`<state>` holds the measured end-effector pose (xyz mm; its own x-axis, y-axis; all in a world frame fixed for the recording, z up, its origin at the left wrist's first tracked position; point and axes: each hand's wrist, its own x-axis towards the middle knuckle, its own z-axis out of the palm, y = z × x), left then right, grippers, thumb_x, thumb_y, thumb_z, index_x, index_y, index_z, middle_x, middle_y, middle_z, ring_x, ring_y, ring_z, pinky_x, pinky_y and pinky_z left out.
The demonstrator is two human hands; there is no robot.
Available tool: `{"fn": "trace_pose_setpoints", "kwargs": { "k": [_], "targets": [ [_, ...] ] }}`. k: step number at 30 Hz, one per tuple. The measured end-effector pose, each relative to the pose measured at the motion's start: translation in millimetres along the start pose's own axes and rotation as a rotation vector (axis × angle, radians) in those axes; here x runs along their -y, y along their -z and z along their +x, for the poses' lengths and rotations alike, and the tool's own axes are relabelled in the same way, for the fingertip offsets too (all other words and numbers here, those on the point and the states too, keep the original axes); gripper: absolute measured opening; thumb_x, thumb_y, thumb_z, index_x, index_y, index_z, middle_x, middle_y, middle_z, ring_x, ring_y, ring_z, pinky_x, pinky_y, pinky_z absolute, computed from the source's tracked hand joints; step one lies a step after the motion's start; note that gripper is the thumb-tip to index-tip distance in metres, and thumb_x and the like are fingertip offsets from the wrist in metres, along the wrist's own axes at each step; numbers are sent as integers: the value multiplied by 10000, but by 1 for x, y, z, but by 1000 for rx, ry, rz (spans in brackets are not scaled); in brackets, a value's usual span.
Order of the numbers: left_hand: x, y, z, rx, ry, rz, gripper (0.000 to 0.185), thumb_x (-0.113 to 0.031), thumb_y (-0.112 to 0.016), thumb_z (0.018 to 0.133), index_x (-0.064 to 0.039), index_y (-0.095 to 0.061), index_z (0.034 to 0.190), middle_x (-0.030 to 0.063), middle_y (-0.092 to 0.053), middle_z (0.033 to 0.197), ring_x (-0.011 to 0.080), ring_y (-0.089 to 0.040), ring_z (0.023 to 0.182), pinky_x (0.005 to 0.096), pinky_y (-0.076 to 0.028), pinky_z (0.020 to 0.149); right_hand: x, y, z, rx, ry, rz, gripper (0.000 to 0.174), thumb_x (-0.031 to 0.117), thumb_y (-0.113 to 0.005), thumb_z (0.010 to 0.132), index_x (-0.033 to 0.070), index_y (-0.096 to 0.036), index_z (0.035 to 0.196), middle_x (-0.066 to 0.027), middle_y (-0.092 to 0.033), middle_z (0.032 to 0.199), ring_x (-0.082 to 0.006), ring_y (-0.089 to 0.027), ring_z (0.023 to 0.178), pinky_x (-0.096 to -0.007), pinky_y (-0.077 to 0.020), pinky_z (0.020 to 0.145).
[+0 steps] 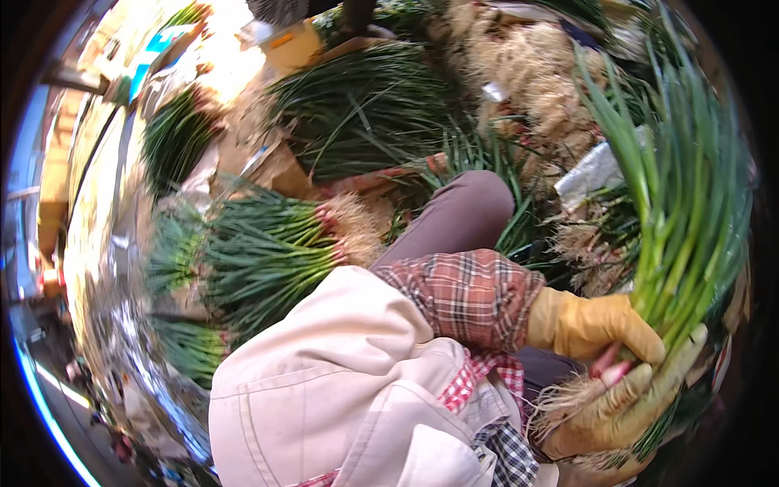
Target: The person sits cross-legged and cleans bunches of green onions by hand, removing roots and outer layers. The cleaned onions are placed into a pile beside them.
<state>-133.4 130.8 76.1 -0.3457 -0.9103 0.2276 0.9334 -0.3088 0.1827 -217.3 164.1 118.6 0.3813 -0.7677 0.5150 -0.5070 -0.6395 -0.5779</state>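
A bunch of spring onions (675,255) with long green leaves, reddish bulbs and pale stringy roots stands tilted at the right. My left hand (596,325), in a yellow glove below a plaid sleeve, grips the stems just above the bulbs. Below it, my right hand (627,408), in a soiled yellowish glove, cradles the bulb end between thumb and fingers. The roots spill out past the right thumb. Leaves and gloves cover part of the stems. My bent knee (471,204) shows beyond the left sleeve.
Bundled spring onions (274,243) lie to the left, their roots towards my knee. A larger leafy pile (371,109) lies farther off, beside a heap of onions with roots outward (523,79). A cardboard piece (280,170) and a white wrapper (587,173) lie among them.
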Motion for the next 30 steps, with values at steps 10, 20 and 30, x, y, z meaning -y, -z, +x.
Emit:
{"fn": "trace_pose_setpoints", "kwargs": {
  "k": [10, 20, 30],
  "targets": [
    [-24, -60, -95, 95, -705, 281, 154, -123, -638, 793, 1, -630, 883, 101, -622, 628, 154, -530, 366, 220, -391, 292, 6, -14, -15, 460, 163, 174, 453, 272, -424, 968, -23, -447, 1311, -175, -485, 1317, -269, -469, 1216, -327, -342, 1018],
    [-99, -55, -262, -50, -1447, 10, 140, -162, -569, 875, -36, -614, 913, 75, -624, 672, 134, -580, 497, 208, -448, 387, 83, -99, 47, 924, 478, 88, 456, 273, -425, 968, -25, -445, 1312, -173, -482, 1320, -262, -469, 1216, -323, -341, 1022],
    [-98, -30, -501, -691, -1731, 745, 249, -212, -534, 912, -28, -529, 1080, 98, -598, 994, 177, -594, 822, 291, -482, 689, 158, -225, -37, 1412, 753, 137, 458, 274, -425, 968, -27, -443, 1313, -170, -479, 1323, -254, -469, 1215, -319, -339, 1027]
  ]
}}
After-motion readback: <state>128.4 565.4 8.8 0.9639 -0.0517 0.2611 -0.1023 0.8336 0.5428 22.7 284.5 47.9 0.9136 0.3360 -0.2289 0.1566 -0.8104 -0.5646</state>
